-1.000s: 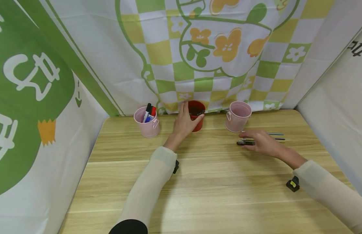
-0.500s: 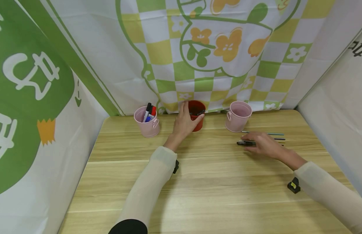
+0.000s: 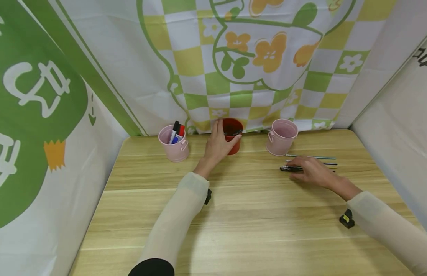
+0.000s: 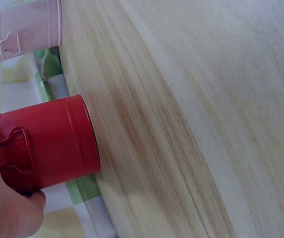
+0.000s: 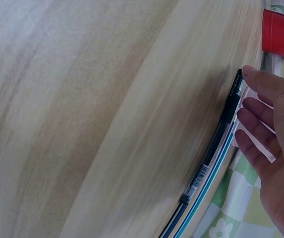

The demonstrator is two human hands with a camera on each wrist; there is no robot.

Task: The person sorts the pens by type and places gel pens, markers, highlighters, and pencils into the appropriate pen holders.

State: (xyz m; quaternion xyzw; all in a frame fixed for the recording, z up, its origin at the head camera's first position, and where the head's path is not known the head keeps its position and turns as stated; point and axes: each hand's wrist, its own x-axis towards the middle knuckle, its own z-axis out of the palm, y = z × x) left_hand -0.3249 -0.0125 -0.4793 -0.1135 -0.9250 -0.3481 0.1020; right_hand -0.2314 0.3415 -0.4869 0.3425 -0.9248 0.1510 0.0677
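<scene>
A small red metal bucket (image 3: 233,147) stands at the back of the table, dark items showing at its mouth. My left hand (image 3: 215,147) holds it by the rim, fingers at its left and thumb across the front. In the left wrist view, the thumb (image 4: 35,203) lies against the red side near a wire handle. Over on the right, my right hand (image 3: 311,171) is above a black pen (image 3: 290,168) and several slim sticks like brushes or pens. From the right wrist, its thumb (image 5: 251,74) meets the pen's capped end, and the other fingers curve loosely, not closed round anything.
A pink bucket (image 3: 176,153) with several markers (image 3: 177,134) stands left of the red one. Another pink bucket (image 3: 280,142) stands behind the pens. A patterned cloth (image 3: 251,88) hangs along the table's back edge; the wooden table (image 3: 255,222) reaches forward.
My right hand has drawn back slightly to the right, uncovering more of the thin sticks behind it; the last half second shows little movement. My left hand stays on the red bucket.
</scene>
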